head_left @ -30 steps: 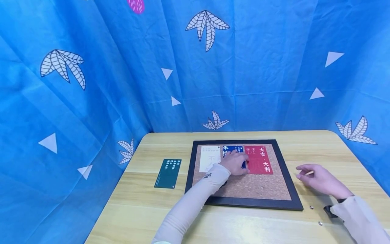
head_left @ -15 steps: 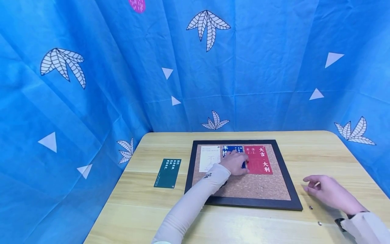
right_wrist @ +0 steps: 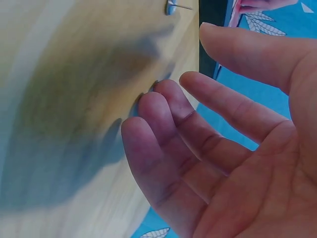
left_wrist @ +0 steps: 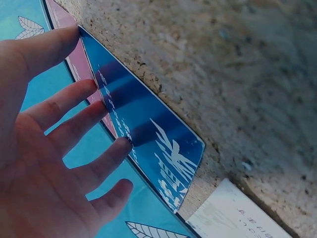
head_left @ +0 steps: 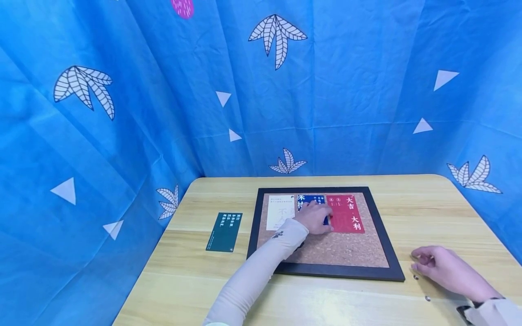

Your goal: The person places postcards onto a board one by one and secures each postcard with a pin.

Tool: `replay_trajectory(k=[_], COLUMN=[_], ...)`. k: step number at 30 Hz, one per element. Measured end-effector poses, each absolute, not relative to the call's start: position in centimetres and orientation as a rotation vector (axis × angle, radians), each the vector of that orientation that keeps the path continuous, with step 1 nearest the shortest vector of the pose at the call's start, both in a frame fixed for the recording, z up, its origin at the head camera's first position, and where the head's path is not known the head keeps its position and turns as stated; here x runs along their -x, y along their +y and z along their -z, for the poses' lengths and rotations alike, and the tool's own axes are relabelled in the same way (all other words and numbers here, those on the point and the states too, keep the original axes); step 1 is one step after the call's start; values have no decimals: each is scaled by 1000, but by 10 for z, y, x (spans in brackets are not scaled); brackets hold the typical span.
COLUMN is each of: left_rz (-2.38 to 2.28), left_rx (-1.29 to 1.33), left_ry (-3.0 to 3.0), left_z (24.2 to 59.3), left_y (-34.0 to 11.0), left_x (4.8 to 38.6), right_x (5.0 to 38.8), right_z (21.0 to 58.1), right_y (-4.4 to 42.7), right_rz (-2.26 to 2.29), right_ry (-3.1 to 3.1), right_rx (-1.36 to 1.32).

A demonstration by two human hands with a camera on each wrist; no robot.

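Note:
My left hand (head_left: pixel 315 218) rests on a dark blue card (left_wrist: pixel 148 106) lying on a framed cork board (head_left: pixel 346 251). In the left wrist view its fingers are spread and fairly straight, with fingertips at the card's edges. Right of the blue card is a red card (head_left: pixel 346 217); on its left lies a white card (head_left: pixel 277 213). My right hand (head_left: pixel 446 271) hovers just above the table, right of the board, fingers bent a little and thumb apart from them. Close to its fingertips lies a small thumbtack (right_wrist: pixel 171 8), its pin showing.
A green card (head_left: pixel 224 232) lies on the wooden table (head_left: pixel 183 280) left of the board. Another small tack (head_left: pixel 427 298) is nearer the front, below my right hand. The board has a raised black frame (head_left: pixel 338 271). A blue patterned curtain (head_left: pixel 346 90) stands behind the table.
My right hand has moved toward the front and right, down to beside the tack on the table. My left hand has stayed on the blue card.

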State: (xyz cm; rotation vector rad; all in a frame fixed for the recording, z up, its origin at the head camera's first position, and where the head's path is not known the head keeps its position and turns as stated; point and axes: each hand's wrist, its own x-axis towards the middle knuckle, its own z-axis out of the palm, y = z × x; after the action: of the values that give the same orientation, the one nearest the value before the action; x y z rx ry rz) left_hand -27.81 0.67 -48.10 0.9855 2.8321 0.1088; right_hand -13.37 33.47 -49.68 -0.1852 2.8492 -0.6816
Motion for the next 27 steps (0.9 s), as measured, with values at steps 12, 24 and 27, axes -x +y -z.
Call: replay_trajectory(k=[12, 24, 27], left_rz=[-89, -78, -82], left_rx=[-976, -974, -976], left_ry=[2838, 2832, 2831], left_z=[482, 481, 482], left_y=[8, 8, 8], left_x=[278, 278, 278], right_x=[129, 118, 117], right_z=[502, 502, 502], right_y=[328, 321, 319], right_rz=[674, 678, 658], right_ry=[2810, 2811, 2810], right_rx=[131, 130, 125])
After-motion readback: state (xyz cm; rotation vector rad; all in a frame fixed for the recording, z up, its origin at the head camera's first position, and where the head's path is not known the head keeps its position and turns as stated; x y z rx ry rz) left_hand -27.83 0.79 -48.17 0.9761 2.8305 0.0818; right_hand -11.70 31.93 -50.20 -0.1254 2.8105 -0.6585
